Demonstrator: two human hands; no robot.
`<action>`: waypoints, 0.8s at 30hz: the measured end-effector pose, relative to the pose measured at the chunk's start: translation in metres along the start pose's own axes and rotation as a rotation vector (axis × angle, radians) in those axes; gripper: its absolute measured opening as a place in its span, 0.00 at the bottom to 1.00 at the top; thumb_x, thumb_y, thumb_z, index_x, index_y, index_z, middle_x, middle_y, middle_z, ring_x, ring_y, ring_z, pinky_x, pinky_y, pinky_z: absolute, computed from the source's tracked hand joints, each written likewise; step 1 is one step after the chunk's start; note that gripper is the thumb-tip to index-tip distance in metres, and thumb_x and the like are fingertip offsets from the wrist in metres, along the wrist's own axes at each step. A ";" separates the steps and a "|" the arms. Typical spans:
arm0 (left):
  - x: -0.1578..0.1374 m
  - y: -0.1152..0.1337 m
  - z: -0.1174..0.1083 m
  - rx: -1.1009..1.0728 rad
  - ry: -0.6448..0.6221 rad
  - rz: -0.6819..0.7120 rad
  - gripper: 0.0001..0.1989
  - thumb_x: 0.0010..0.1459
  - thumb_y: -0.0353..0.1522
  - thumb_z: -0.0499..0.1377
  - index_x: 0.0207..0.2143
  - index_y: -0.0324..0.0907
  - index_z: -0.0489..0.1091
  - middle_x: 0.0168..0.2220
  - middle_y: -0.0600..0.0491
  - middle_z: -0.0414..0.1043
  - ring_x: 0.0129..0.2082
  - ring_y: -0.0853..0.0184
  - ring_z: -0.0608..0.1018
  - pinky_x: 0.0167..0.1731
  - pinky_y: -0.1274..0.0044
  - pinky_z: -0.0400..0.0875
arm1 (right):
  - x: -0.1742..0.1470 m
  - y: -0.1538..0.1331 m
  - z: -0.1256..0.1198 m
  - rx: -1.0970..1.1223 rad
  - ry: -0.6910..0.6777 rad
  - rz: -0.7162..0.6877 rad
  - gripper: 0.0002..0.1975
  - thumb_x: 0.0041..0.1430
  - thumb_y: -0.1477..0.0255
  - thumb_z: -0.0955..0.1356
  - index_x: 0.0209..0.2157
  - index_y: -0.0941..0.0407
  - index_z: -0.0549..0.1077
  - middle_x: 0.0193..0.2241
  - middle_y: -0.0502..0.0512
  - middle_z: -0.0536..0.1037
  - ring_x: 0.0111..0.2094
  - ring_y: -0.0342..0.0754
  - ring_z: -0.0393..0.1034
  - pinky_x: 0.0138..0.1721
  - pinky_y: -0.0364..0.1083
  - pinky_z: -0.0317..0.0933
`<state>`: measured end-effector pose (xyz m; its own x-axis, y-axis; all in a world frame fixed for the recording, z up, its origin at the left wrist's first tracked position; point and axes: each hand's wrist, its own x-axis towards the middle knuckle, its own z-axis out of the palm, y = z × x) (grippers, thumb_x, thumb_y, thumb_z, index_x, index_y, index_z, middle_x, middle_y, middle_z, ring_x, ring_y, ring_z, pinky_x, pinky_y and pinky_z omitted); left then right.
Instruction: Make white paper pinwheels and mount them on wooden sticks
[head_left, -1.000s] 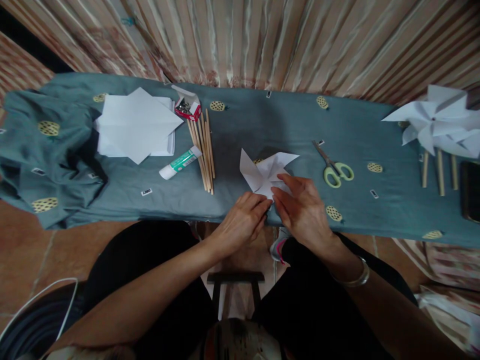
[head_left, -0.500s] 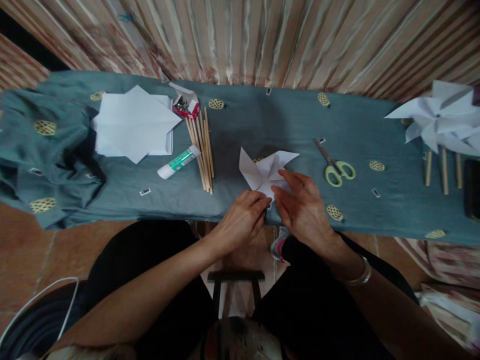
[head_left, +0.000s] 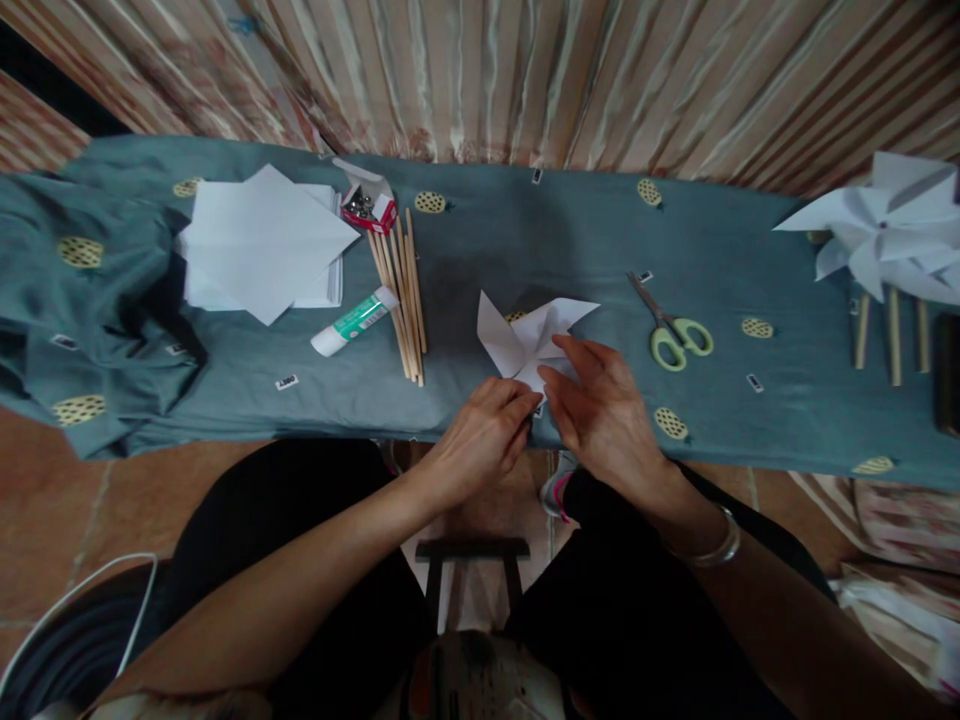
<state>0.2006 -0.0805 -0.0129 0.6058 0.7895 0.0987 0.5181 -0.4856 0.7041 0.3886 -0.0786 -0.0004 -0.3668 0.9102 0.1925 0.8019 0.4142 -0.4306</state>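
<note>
A white paper pinwheel (head_left: 534, 335) lies near the front edge of the table, its blades folded toward the middle. My left hand (head_left: 487, 425) pinches the blade closest to me from the left. From the right, my right hand (head_left: 604, 405) has its thumb and fingers curled on the same pinwheel, and these cover its lower right part. Green-handled scissors (head_left: 670, 330) lie to the right of my right hand. Left of the pinwheel are several thin wooden sticks (head_left: 405, 300) and a green and white glue stick (head_left: 354, 322).
A stack of white paper (head_left: 262, 245) lies at the left beside a small red box (head_left: 369, 205) of metal pins. Finished paper pinwheels (head_left: 892, 225) on sticks lie at the far right near a dark object (head_left: 948, 372). A striped curtain (head_left: 480, 80) hangs behind the cloth-covered table.
The view has shifted very slightly. Both hands stay on the pinwheel in nearly the same pose, and nothing has been let go or picked up.
</note>
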 end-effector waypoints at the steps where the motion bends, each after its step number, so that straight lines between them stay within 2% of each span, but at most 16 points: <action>1: 0.000 0.000 0.000 -0.001 -0.002 -0.002 0.16 0.63 0.26 0.52 0.53 0.38 0.67 0.47 0.46 0.71 0.48 0.61 0.72 0.50 0.66 0.73 | 0.001 0.000 0.000 0.007 -0.006 0.004 0.20 0.64 0.73 0.63 0.55 0.43 0.70 0.61 0.54 0.67 0.60 0.67 0.60 0.55 0.68 0.61; 8: 0.000 -0.001 -0.001 -0.019 -0.003 -0.002 0.16 0.62 0.25 0.52 0.53 0.39 0.67 0.47 0.46 0.71 0.48 0.61 0.72 0.50 0.65 0.73 | 0.004 -0.003 0.000 0.039 -0.011 0.006 0.23 0.63 0.74 0.63 0.57 0.40 0.67 0.61 0.51 0.66 0.62 0.66 0.58 0.58 0.67 0.59; 12: 0.000 0.000 -0.002 -0.017 -0.006 0.006 0.16 0.63 0.25 0.52 0.52 0.37 0.67 0.47 0.45 0.71 0.48 0.61 0.72 0.50 0.66 0.73 | 0.006 -0.002 0.003 0.063 -0.010 0.014 0.23 0.63 0.74 0.62 0.58 0.42 0.67 0.62 0.53 0.65 0.63 0.66 0.57 0.59 0.68 0.57; 24: 0.001 -0.001 -0.001 -0.010 -0.011 -0.004 0.16 0.62 0.26 0.53 0.52 0.39 0.67 0.47 0.46 0.71 0.48 0.60 0.72 0.50 0.65 0.73 | 0.005 0.000 0.014 0.020 -0.010 0.009 0.25 0.61 0.78 0.61 0.57 0.42 0.65 0.65 0.53 0.61 0.67 0.67 0.50 0.55 0.67 0.58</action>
<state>0.2004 -0.0789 -0.0126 0.6100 0.7874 0.0884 0.5145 -0.4785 0.7116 0.3805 -0.0743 -0.0115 -0.3645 0.9137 0.1797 0.7956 0.4058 -0.4498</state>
